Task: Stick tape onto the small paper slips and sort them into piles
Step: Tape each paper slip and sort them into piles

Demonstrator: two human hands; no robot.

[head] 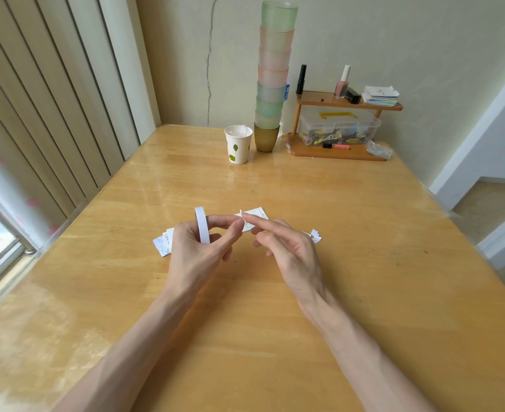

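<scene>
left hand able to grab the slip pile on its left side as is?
Probably not as is: the left hand holds the tape roll, so its fingers are taken. The way itself is free: the slip pile lies right beside it, nothing between.

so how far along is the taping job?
Done: a stack of slips lies at left; taped or not, can't tell. In hand: left hand grips the tape roll, right hand pinches its free end. Left: the slip behind the fingers and scraps at right look unsorted.
</scene>
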